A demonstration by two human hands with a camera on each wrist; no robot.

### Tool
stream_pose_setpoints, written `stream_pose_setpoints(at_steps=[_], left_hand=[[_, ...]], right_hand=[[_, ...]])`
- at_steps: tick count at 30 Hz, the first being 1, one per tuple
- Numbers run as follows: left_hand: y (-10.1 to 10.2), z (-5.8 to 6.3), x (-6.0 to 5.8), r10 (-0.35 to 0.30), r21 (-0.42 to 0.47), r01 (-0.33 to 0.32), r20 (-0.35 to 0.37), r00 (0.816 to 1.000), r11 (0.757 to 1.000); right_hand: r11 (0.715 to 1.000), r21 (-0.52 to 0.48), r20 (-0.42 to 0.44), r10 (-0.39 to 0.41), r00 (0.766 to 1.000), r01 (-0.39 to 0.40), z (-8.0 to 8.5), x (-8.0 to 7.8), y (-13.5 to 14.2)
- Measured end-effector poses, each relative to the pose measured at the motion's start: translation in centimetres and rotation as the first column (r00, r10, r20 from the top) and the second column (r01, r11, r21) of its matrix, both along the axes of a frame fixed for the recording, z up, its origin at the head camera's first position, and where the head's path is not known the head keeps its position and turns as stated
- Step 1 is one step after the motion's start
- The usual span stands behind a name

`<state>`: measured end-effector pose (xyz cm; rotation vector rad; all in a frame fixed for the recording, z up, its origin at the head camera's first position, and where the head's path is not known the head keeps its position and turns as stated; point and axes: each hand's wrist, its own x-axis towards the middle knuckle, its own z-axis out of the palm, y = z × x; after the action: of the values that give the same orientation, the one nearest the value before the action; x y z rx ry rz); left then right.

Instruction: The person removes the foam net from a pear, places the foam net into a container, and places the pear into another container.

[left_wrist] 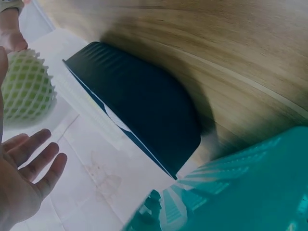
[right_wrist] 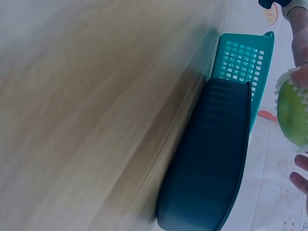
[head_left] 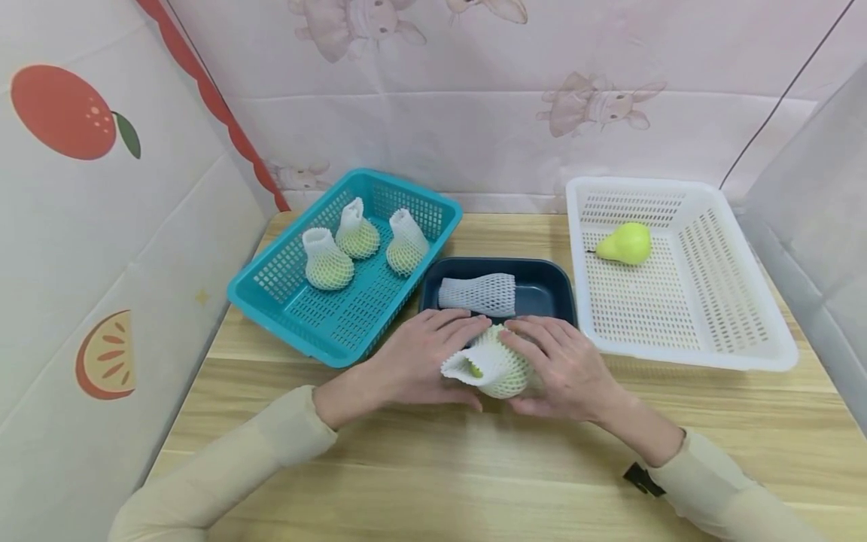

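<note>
A green pear in a white foam net is between both hands, in front of the navy tray. My left hand holds it from the left, fingertips at the net's upper side and thumb below. From the other side my right hand grips it, fingers bent over the net. The net's open end points left, with some pear visible inside. In the right wrist view, bare green skin of the pear shows beside the ruffled net edge. In the left wrist view, the left hand's outer fingers spread apart from the pear.
The navy tray holds an unused-looking, flattened foam net. At the left, a teal basket contains three netted pears. A white basket at the right has one bare pear. Curtains surround the wooden table.
</note>
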<state>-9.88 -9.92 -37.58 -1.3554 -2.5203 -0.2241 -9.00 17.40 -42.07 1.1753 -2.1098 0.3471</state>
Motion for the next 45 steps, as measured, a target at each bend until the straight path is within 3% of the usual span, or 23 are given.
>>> stream_pose_setpoints(at_steps=[6, 11, 19, 25, 30, 45], left_hand=[[-0.6, 0.2, -0.1, -0.012, 0.081, 0.015, -0.048, 0.999, 0.997], [-0.9, 0.9, -0.1, -0.002, 0.101, 0.004, -0.029, 1.000, 0.995], [0.0, 2.4, 0.7, 0.031, 0.050, -0.033, 0.041, 0.999, 0.998], [1.6, 2.9, 1.0, 0.099, -0.056, -0.096, 0.049, 0.994, 0.994], [2.6, 2.7, 0.8, 0.142, -0.115, -0.133, 0.069, 0.987, 0.984], [3.3, 1.4, 0.4, 0.151, -0.146, -0.133, 0.123, 0.981, 0.980]], right_hand=[[0.997, 0.069, -0.004, -0.022, 1.000, 0.022, 0.6, -0.1, 0.8], [0.988, 0.146, -0.049, -0.034, 0.998, 0.040, 1.4, -0.4, 1.6], [0.970, 0.233, -0.154, -0.031, 0.988, 0.066, 2.4, -0.8, 2.2], [0.958, 0.276, -0.212, -0.017, 0.977, 0.077, 2.4, -1.0, 1.9], [0.953, 0.296, -0.236, 0.003, 0.972, 0.069, 2.2, -0.8, 1.4], [0.954, 0.300, -0.265, 0.061, 0.962, 0.022, 2.6, -0.3, 1.2]])
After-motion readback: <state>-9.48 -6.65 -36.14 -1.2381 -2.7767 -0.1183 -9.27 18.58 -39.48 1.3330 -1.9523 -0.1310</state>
